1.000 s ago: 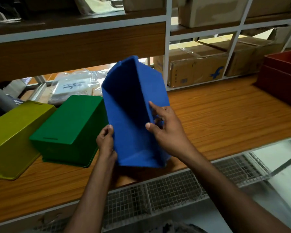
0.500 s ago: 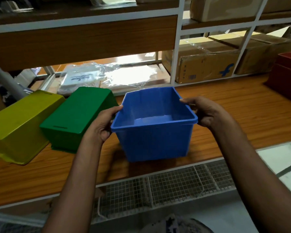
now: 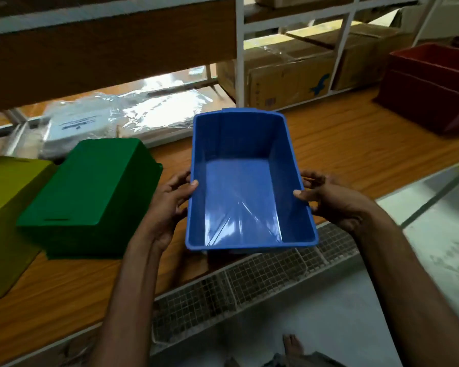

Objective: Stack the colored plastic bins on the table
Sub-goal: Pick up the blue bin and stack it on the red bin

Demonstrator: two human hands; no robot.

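An empty blue bin (image 3: 244,197) sits upright with its opening facing up, near the front edge of the wooden table (image 3: 355,144). My left hand (image 3: 170,205) grips its left rim and my right hand (image 3: 329,200) grips its right rim. To the left a green bin (image 3: 90,192) lies upside down on the table. Further left a yellow-green bin (image 3: 3,213) also lies upside down, partly cut off by the frame. At the far right stand red bins (image 3: 432,83), one nested in another.
Plastic-wrapped packages (image 3: 112,115) lie behind the green bin. Cardboard boxes (image 3: 289,78) fill the shelf behind the white upright (image 3: 239,54). A low shelf board (image 3: 112,46) overhangs the table's back. A wire mesh rack (image 3: 249,282) runs below the front edge.
The blue bin went from tilted on end to upright with its opening up. Both hands moved to its side rims, and the view now looks down into it.
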